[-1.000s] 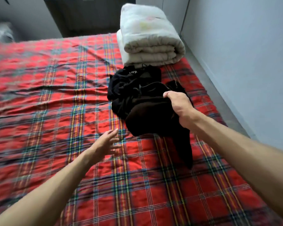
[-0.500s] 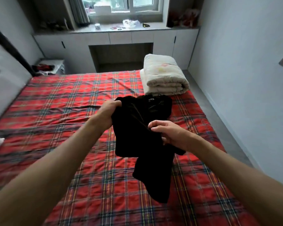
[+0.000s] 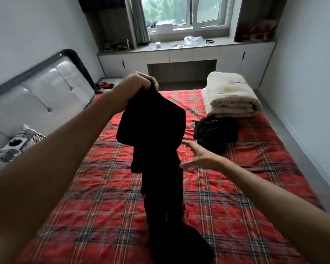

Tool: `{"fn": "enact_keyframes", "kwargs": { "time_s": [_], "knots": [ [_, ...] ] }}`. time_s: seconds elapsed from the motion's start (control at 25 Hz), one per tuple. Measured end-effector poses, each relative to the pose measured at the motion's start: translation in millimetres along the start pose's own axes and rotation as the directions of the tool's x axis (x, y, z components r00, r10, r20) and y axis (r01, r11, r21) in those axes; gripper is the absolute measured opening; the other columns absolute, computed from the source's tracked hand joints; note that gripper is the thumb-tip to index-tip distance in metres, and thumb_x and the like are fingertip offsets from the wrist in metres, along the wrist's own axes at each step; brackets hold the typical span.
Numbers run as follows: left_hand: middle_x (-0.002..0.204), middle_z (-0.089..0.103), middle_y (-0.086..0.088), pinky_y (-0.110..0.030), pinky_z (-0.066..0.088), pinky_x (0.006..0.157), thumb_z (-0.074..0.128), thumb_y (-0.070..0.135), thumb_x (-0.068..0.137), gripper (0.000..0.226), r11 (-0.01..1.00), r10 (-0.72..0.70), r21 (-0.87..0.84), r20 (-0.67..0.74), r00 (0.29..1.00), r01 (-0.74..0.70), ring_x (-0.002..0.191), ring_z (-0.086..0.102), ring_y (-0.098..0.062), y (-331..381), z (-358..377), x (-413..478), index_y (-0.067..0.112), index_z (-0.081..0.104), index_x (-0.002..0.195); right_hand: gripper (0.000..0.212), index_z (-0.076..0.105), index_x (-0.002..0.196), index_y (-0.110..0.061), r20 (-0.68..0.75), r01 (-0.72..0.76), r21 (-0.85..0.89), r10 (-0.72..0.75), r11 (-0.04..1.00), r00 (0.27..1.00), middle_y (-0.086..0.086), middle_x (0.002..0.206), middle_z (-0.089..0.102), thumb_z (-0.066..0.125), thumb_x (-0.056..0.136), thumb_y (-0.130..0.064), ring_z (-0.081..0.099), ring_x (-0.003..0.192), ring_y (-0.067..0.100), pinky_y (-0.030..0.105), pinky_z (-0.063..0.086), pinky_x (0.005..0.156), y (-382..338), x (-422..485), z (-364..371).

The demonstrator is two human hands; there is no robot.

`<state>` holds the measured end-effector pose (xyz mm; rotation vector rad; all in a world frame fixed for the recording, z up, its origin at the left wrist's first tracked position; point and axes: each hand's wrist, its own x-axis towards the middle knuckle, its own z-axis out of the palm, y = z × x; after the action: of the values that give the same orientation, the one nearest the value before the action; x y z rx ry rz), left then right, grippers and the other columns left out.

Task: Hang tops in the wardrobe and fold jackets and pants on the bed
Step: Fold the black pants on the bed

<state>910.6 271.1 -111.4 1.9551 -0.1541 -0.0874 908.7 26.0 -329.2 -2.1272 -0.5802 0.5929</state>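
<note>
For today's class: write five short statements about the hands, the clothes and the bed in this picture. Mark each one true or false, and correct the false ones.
1. The left hand grips the black garment by its top end, and it hangs down. True.
2. The right hand grips the garment too. False: it is open with its fingers spread, beside the garment, and grips nothing.
3. A pile of black clothes lies on the bed. True.
4. The folded quilt lies on the floor. False: it lies on the bed, just beyond the pile of black clothes.
5. The bed has a plain blue cover. False: the cover is red plaid.
</note>
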Motion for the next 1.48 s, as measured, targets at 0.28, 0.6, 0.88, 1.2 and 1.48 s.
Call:
{"fn": "enact_keyframes", "kwargs": {
  "time_s": [0.28,0.6,0.88,1.2,1.48],
  "knots": [
    [0.038,0.044,0.010,-0.017,0.025,0.039,0.044,0.015,0.051,0.018,0.893,-0.260,0.351,-0.107,0.960,0.282,0.035,0.036,-0.004,-152,-36,-51,0.017,0.061,0.053,0.014,0.071,0.099,-0.017,0.111,-0.186,-0.115,0.198,0.976,0.974,-0.009,0.083,0.064,0.060,0.097,-0.027,0.061,0.084,0.014,0.022,0.041,0.068,53,40,124],
    [0.089,0.070,-0.017,-0.035,0.043,0.072,0.050,0.004,0.084,0.021,0.510,-0.698,0.339,-0.374,0.611,0.790,0.092,0.064,-0.037,-415,-22,-159,0.013,0.064,0.073,0.020,0.072,0.108,-0.015,0.191,-0.466,-0.213,0.504,0.859,0.842,0.003,0.102,0.070,0.061,0.092,-0.024,0.065,0.094,0.019,0.026,0.047,0.083,120,62,202],
    [0.130,0.049,-0.017,-0.047,0.035,0.104,0.059,0.024,0.082,0.037,0.267,-0.653,0.525,-0.518,0.552,0.808,0.121,0.049,-0.039,-520,2,-159,0.015,0.051,0.117,0.059,0.049,0.116,-0.018,0.198,-0.669,-0.032,0.661,0.743,0.724,0.003,0.102,0.059,0.075,0.072,-0.047,0.058,0.101,0.024,0.033,0.045,0.077,205,144,295],
    [0.153,0.029,-0.010,-0.044,0.024,0.116,0.070,0.056,0.077,0.094,0.514,-0.475,0.745,-0.165,0.864,0.425,0.143,0.028,-0.029,-560,69,-107,0.016,0.025,0.150,0.020,0.063,0.091,-0.009,0.205,-0.614,0.670,0.691,0.417,0.693,0.008,0.072,0.066,0.059,0.082,0.008,0.061,0.048,0.011,0.018,0.044,0.047,239,174,339],
    [0.133,0.058,0.004,-0.026,0.045,0.098,0.076,0.021,0.069,0.073,0.903,-0.315,0.353,0.156,0.936,0.245,0.114,0.057,-0.009,-422,38,-33,0.029,0.048,0.136,0.022,0.055,0.073,-0.011,0.204,-0.322,0.845,0.299,0.427,0.932,0.001,0.062,0.060,0.050,0.081,0.009,0.061,0.053,0.015,0.023,0.051,0.051,54,151,167]
  ]
}}
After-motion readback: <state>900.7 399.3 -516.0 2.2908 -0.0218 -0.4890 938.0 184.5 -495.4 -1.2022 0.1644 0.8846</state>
